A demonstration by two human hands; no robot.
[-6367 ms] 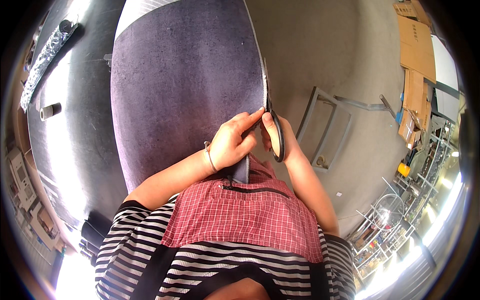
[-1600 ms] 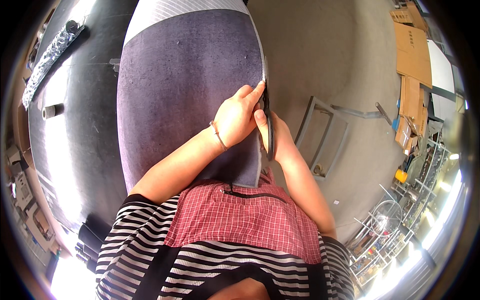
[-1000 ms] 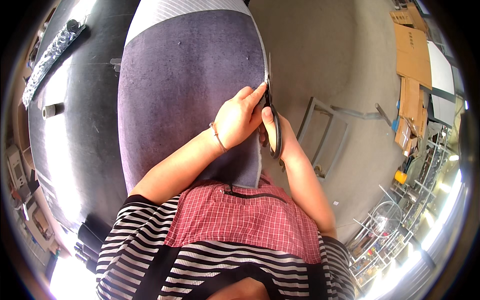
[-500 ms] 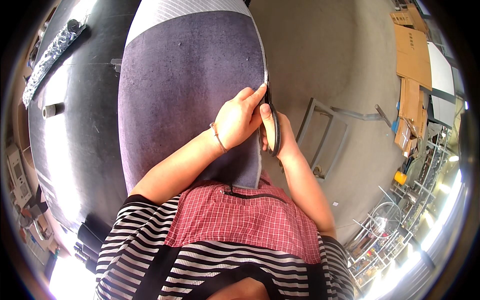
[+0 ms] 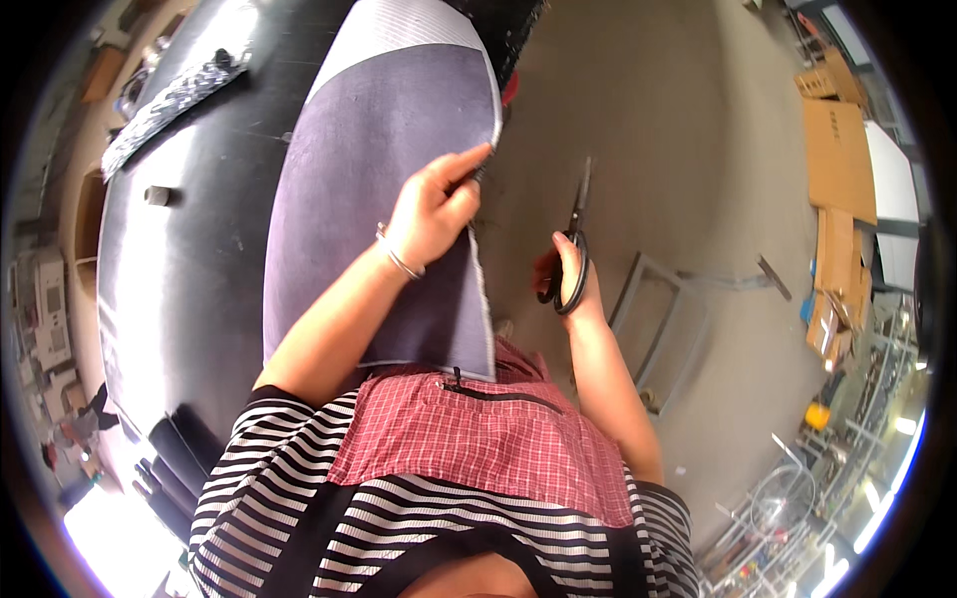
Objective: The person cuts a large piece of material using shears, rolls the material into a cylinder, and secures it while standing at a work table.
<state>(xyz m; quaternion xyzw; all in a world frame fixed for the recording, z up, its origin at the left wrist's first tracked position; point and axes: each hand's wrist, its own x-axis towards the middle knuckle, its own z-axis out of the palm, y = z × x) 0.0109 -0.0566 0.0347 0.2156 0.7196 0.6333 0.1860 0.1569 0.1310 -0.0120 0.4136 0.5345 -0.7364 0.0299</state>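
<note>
A long purple-grey sheet [image 5: 369, 149] with a pale, fine-striped far end lies over the black table, its right side reaching the table's edge. My left hand [image 5: 431, 214] grips the sheet's right edge, thumb and fingers closed on it, the index finger lying along the rim. Apart from the sheet, out over the floor to the right, my right hand [image 5: 588, 297] holds black-handled scissors [image 5: 579, 211]. Their blades point away from me; whether they are fully together I cannot tell. The sheet's near end meets my red checked apron [image 5: 478, 439].
On the black table [image 5: 214, 269] are a clear-wrapped roll [image 5: 174, 110] and a small grey cylinder [image 5: 157, 195]. A metal frame [image 5: 648, 309] stands on the floor at right. Cardboard boxes [image 5: 839, 159] and a wire rack [image 5: 788, 508] line the far right.
My right hand has drawn the scissors off the sheet's edge, out to the right. My left hand has shifted slightly left, still on the edge. The whole view has shifted too.
</note>
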